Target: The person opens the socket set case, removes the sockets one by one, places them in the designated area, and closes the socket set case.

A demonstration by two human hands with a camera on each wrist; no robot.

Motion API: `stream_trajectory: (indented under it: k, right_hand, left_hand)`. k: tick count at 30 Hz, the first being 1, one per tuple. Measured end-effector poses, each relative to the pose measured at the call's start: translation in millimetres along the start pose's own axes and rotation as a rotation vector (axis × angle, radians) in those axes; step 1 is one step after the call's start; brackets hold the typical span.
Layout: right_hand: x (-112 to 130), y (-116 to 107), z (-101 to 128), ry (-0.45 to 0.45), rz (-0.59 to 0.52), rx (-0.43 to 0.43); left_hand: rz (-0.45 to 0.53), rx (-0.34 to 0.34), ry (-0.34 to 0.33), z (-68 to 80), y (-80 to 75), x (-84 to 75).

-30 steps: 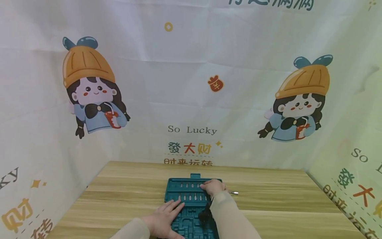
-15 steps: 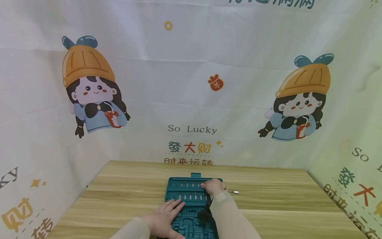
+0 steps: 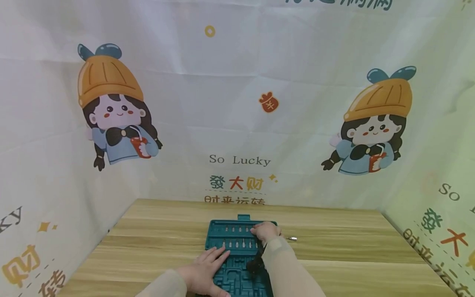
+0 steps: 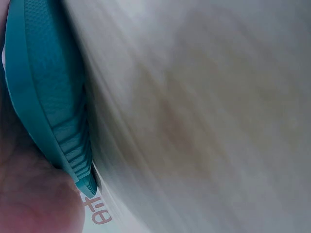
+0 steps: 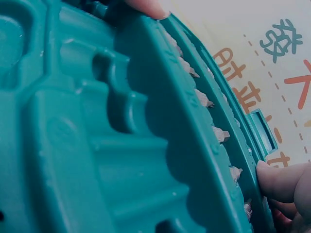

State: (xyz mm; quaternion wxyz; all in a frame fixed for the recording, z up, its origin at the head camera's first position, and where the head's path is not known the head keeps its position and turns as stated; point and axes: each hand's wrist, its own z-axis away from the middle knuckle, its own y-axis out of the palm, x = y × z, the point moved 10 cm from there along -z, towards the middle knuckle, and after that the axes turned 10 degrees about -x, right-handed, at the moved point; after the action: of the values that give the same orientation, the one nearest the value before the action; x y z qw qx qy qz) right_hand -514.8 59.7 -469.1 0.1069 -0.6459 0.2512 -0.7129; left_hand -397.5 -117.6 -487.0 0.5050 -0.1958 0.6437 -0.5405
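Fingers of the left hand [image 3: 202, 273] lie straight and flat on the near left part of the teal tool case [image 3: 237, 247], pressing on it without gripping. The right hand [image 3: 265, 232] rests on the far right corner of the case, its fingers curled down over the rows of bits [image 3: 237, 243]; the right wrist view shows a fingertip [image 5: 274, 179] against the case rim, but whether it pinches a bit I cannot tell.

The case lies open and flat on the wooden table [image 3: 148, 243], near its middle, close to the person. It is moulded plastic with two rows of small silver bits standing in slots along its far side, shaped recesses nearer, and a small latch tab [image 3: 243, 217] on the far edge. A dark object [image 3: 256, 264] sits in the case under the right sleeve, half hidden. A loose metal bit [image 3: 292, 238] lies on the table just right of the case. Printed cartoon cloth [image 3: 237, 123] walls the table in.

Since a second ago both hands and the case have stayed where they were.
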Motion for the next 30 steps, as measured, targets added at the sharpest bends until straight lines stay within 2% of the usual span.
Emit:
stream_trajectory:
  k: [4, 13, 20, 26, 30]
  right_hand:
    - [-0.2, 0.4, -0.4, 0.014, -0.04, 0.01]
    - [-0.3, -2.0, 1.2, 0.044, -0.046, -0.012]
    - [0.2, -2.9, 3.0, 0.046, -0.019, -0.021]
    - [-3.3, -2.1, -1.5, 0.009, 0.042, -0.048]
    - [-6.9, -2.7, -3.3, 0.017, 0.027, -0.067]
  left_hand:
    - [-0.014, -0.005, 0.001, 0.7, -0.3, -1.8]
    - [-0.027, -0.006, -0.006, 1.3, -0.6, -2.6]
    - [-0.024, -0.005, -0.007, 2.2, -1.6, -2.9]
    - [-0.036, -0.006, -0.006, 3.0, -2.0, -4.0]
    - [-0.042, -0.009, -0.006, 3.1, -2.5, -5.3]
